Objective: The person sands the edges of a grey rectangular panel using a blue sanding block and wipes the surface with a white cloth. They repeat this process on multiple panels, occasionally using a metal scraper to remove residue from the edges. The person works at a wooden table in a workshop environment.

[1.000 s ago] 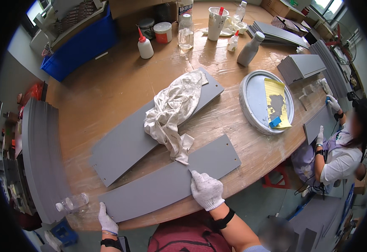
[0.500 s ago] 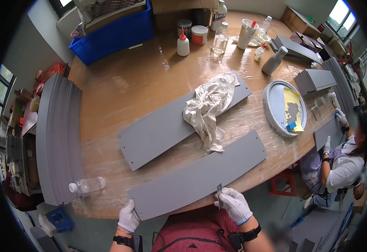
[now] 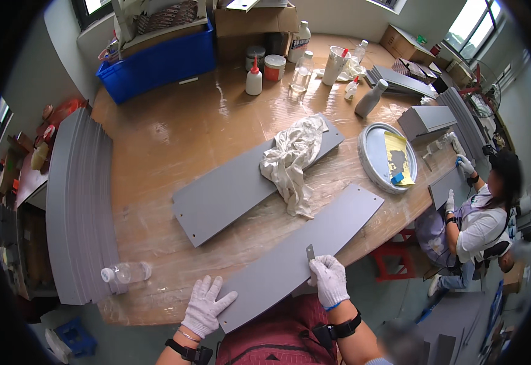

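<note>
A long grey panel [image 3: 277, 267] lies slantwise at the near edge of the table, with small holes at its far end. My left hand [image 3: 204, 307], in a white knit glove, is open, fingers spread at the panel's near left end. My gloved right hand [image 3: 329, 281] pinches a small flat metal blade [image 3: 310, 250], which stands up over the panel near its front edge. Behind lies a second grey panel [image 3: 226, 198], partly covered by a crumpled white cloth [image 3: 293, 161].
A round grey lid [image 3: 372, 155] holds yellow sandpaper [image 3: 398, 155] and a small blue piece. Grey panels [image 3: 77, 213] stand stacked at left beside a clear bottle [image 3: 127, 273]. A blue bin [image 3: 156, 64] and several bottles are at the back. A co-worker [image 3: 478, 219] sits at right.
The near panel has turned, its far end swinging away from me and its near end moving right. My left hand has opened at its near end. My right hand still holds the blade.
</note>
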Available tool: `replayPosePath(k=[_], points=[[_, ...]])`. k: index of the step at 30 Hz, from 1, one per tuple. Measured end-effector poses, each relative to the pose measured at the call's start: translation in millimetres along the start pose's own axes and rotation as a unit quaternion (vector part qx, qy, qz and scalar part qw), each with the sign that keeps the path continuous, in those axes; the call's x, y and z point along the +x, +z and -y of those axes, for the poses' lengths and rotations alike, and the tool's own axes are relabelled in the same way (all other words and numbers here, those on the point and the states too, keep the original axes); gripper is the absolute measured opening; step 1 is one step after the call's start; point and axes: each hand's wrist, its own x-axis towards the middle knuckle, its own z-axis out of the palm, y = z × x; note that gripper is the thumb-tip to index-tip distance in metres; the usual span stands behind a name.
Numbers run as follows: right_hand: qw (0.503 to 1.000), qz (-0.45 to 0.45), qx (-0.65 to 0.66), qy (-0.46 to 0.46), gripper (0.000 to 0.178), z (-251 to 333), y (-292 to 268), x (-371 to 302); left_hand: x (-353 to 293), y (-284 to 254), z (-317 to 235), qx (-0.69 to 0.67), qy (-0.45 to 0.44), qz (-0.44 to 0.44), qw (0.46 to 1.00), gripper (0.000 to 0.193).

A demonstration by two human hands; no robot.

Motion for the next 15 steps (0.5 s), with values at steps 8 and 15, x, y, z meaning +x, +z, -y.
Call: replayPosePath(k=[8,15], points=[[0.975,0.064,-0.024,-0.211,0.015,39.5,12.9,-26.8,0.0,3.3,11.0,-0.807,-0.300,-0.087,0.502,0.041],[0.771,0.155,-0.400,-0.470,0.012,-30.9,103.6,-35.9,-10.6,35.2,20.9,-0.832,-0.347,-0.143,0.408,0.047]])
